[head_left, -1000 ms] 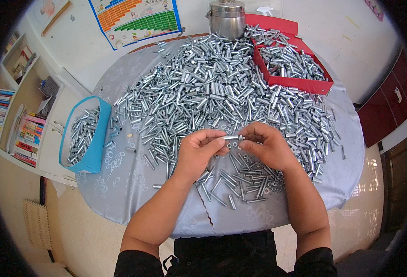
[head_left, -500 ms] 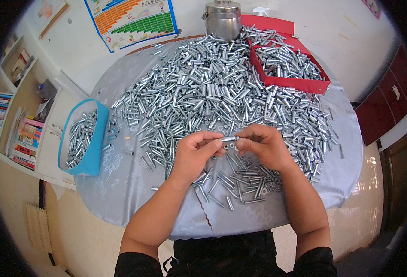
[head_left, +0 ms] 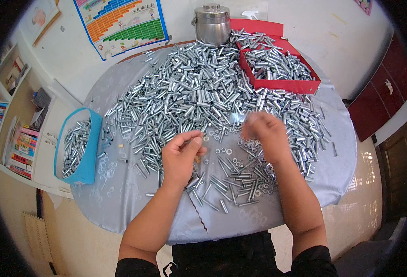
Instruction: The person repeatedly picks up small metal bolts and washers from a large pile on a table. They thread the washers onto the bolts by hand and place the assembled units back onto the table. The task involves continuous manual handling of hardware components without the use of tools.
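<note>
A heap of metal sleeves covers the table at frame centre. A tray sits at upper right, a pot behind the heap, a bin at the table's left edge, washers between the hands.

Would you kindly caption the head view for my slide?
Two bare hands, left hand and right hand, over a heap of metal sleeves on a grey-clothed table.

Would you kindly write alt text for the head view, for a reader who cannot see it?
A person's left hand and blurred right hand work over a round grey-clothed table heaped with silver metal sleeves and scattered washers. A blue box at left and a red box at top right hold more sleeves, beside a steel pot.
</note>
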The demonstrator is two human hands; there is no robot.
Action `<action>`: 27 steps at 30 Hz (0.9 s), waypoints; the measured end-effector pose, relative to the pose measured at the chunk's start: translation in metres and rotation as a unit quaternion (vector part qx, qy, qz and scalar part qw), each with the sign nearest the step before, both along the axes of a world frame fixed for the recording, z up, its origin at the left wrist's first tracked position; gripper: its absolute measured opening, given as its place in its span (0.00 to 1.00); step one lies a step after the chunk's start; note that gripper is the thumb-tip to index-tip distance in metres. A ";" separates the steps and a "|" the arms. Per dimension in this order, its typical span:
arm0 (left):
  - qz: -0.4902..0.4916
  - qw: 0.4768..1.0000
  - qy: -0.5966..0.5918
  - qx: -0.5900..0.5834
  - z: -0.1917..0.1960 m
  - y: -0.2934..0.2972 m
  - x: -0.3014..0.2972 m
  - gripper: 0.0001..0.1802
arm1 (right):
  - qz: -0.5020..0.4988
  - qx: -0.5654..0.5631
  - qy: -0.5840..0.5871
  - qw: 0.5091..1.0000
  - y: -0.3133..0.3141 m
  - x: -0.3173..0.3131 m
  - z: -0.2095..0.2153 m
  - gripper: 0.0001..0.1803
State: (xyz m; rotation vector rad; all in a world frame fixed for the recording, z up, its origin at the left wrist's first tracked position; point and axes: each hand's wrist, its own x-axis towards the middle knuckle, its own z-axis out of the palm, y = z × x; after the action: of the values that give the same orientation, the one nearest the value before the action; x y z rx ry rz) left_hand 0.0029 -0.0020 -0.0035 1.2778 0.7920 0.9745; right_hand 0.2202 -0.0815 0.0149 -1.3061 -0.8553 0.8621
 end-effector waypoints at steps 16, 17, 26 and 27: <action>0.009 0.999 -0.027 0.014 -0.001 0.002 0.000 0.11 | -0.106 0.078 0.116 0.984 0.004 0.007 -0.005 0.15; 0.017 0.999 -0.027 0.012 0.000 0.001 0.001 0.10 | -0.104 0.074 0.114 0.985 0.004 0.007 -0.006 0.14; -0.003 1.000 -0.018 0.012 -0.001 0.002 0.000 0.09 | -0.051 -0.018 -0.036 0.998 0.000 0.004 -0.006 0.10; -0.030 0.999 0.022 0.037 -0.002 0.002 0.000 0.08 | -0.042 -0.026 -0.060 0.997 -0.001 0.001 -0.006 0.10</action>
State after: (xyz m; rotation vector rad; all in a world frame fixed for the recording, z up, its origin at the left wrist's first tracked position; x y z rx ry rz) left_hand 0.0026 -0.0003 -0.0057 1.3840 0.7537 0.9375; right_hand 0.2214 -0.0820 0.0089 -1.4412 -0.8692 0.7504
